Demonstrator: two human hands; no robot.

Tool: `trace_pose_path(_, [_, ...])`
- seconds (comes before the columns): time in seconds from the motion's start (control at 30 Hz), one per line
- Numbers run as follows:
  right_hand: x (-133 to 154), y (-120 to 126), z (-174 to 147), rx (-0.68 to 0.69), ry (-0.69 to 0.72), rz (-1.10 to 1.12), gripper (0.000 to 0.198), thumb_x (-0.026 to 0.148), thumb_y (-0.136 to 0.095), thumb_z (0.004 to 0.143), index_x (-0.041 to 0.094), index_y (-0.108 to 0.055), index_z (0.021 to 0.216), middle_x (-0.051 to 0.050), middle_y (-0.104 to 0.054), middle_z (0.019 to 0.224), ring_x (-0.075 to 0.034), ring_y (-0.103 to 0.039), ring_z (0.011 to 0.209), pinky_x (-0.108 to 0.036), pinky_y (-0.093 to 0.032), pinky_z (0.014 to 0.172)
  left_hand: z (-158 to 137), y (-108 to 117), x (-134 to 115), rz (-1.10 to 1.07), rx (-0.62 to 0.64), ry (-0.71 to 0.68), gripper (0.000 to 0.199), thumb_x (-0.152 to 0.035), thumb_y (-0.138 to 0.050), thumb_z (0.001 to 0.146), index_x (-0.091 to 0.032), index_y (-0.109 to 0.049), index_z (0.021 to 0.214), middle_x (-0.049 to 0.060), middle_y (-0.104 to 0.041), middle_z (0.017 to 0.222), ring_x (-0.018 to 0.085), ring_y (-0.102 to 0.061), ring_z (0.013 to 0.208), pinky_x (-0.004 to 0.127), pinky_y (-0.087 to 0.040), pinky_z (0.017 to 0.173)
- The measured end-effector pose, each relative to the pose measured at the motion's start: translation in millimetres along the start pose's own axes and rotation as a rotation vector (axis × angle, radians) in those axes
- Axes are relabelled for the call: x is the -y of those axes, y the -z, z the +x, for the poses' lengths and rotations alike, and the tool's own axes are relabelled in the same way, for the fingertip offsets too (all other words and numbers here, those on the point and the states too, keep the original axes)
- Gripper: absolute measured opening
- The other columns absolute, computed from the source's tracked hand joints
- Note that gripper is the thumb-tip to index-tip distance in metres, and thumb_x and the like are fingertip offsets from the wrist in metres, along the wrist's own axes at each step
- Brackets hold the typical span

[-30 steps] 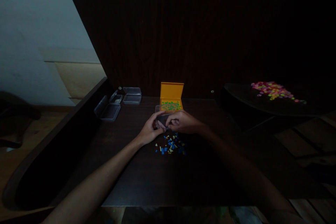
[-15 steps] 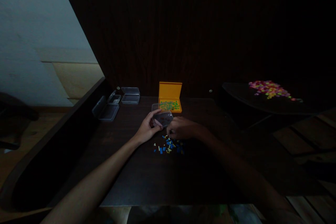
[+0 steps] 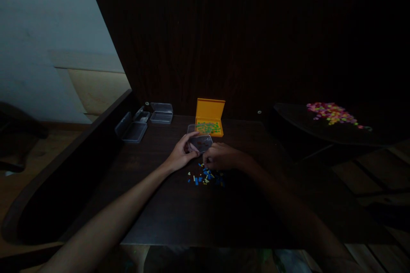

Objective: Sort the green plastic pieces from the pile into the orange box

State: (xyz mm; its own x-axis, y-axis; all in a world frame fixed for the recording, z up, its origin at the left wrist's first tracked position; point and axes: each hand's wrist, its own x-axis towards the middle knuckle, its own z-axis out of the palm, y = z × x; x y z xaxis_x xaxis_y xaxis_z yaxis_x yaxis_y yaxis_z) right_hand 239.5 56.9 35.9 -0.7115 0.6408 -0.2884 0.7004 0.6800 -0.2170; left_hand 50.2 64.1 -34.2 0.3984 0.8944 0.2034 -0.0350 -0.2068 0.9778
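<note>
My left hand [image 3: 182,152] grips the near-left side of a clear plastic box [image 3: 203,141], thumb toward me and fingers round the far side. Its lid stands open behind it, and a few small dark pieces show inside. Just right of the box, my right hand [image 3: 218,156] is closed, fingertips pointing down over a scatter of small toy bricks [image 3: 197,180], blue, pale yellow and dark red. Whatever those fingertips hold is hidden. Behind the clear box, an orange box [image 3: 210,109] stands with its lid up, holding many small green pieces [image 3: 206,128].
Several open clear plastic cases, among them one [image 3: 136,132] at the left and another [image 3: 162,117] farther back, stand on the dark table [image 3: 166,217]. A raised side panel [image 3: 73,153] borders its left. Colourful small pieces [image 3: 333,114] lie heaped on a dark surface at right.
The camera view has shifted slightly. My left hand still holds the clear box, and my right hand stays closed over the bricks with little visible movement.
</note>
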Motion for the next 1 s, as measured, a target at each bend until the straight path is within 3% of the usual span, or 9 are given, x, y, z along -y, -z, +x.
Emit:
trace_pose_path(0.27, [4,-4,-1,0.022,-0.120,-0.001,0.019,0.028,-0.058,0.078,0.024,-0.071,0.092,-0.005,-0.068,0.094,-0.019,-0.060,0.086,-0.025,-0.039,0.068,0,1,-1,0.024,-0.006,-0.012,0.066,-0.020,-0.070,0.070,-0.017,-0.048,0.132,0.002,-0.062,0.088,0.012,-0.061,0.069,0.027,-0.049,0.072])
trace_pose_path(0.4, [6,-3,-1,0.050,-0.146,0.009,0.021,0.030,-0.059,0.077,0.022,-0.068,0.095,-0.007,-0.067,0.096,-0.020,-0.060,0.086,-0.026,-0.039,0.068,0,1,0,0.039,-0.004,-0.020,0.067,-0.020,-0.070,0.071,-0.016,-0.046,0.133,0.001,-0.063,0.082,0.013,-0.062,0.068,0.028,-0.048,0.071])
trace_pose_path(0.6, [5,-2,-2,0.063,-0.097,-0.006,0.018,0.028,-0.060,0.078,0.021,-0.067,0.092,-0.005,-0.067,0.089,-0.017,-0.060,0.080,-0.024,-0.036,0.064,1,2,-2,0.031,0.007,-0.017,0.067,-0.019,-0.068,0.072,-0.016,-0.045,0.134,-0.001,-0.062,0.078,0.013,-0.062,0.068,0.026,-0.047,0.070])
trace_pose_path(0.8, [-1,17,-13,-0.169,0.052,0.253,0.007,0.018,-0.058,0.078,0.017,-0.064,0.082,0.000,-0.064,0.077,-0.010,-0.054,0.065,-0.020,-0.034,0.059,-1,1,-2,0.040,-0.011,-0.021,0.067,-0.017,-0.069,0.070,-0.017,-0.047,0.134,-0.001,-0.061,0.079,0.012,-0.061,0.068,0.027,-0.048,0.071])
trace_pose_path(1.0, [-13,20,-16,-0.431,0.001,0.358,0.006,0.016,-0.060,0.076,0.014,-0.066,0.076,0.003,-0.058,0.062,-0.008,-0.048,0.055,-0.019,-0.034,0.055,-3,-1,-2,0.053,0.005,-0.021,0.067,-0.017,-0.068,0.071,-0.016,-0.047,0.134,-0.001,-0.061,0.074,0.014,-0.061,0.067,0.031,-0.048,0.074])
